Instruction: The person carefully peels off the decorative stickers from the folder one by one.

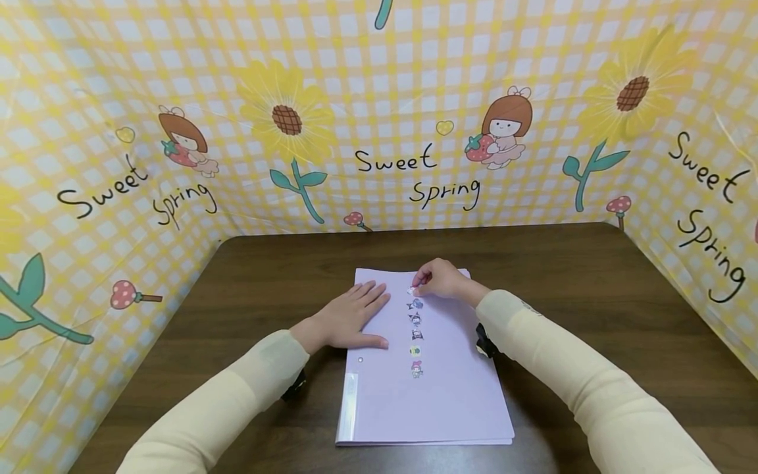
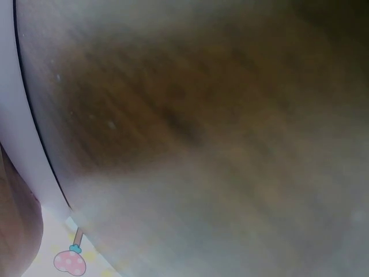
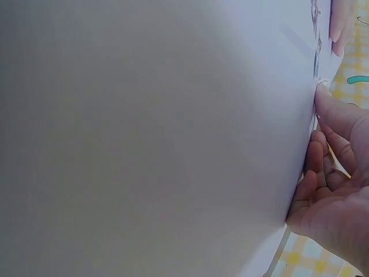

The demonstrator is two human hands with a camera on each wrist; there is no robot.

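Note:
A pale purple folder (image 1: 450,401) lies on the table with several small cartoon stickers (image 1: 416,319) in a column down its cover. My left hand (image 1: 351,317) rests flat on the folder's left part, fingers spread and thumb pointing at the column. At the top of the column my right hand (image 1: 441,280) has thumb and index finger pinched at a small white sticker (image 1: 411,290), right at the cover. In the right wrist view the other fingers (image 3: 314,156) curl against the folder's surface. The left wrist view is mostly blurred, showing the folder's edge (image 2: 40,115).
The dark wood table (image 1: 266,263) surrounds the folder. A clear label strip (image 1: 351,401) and a small round eyelet (image 1: 360,360) sit along the folder's left side. A yellow checked cloth (image 1: 379,99) with printed flowers and words hangs around the table.

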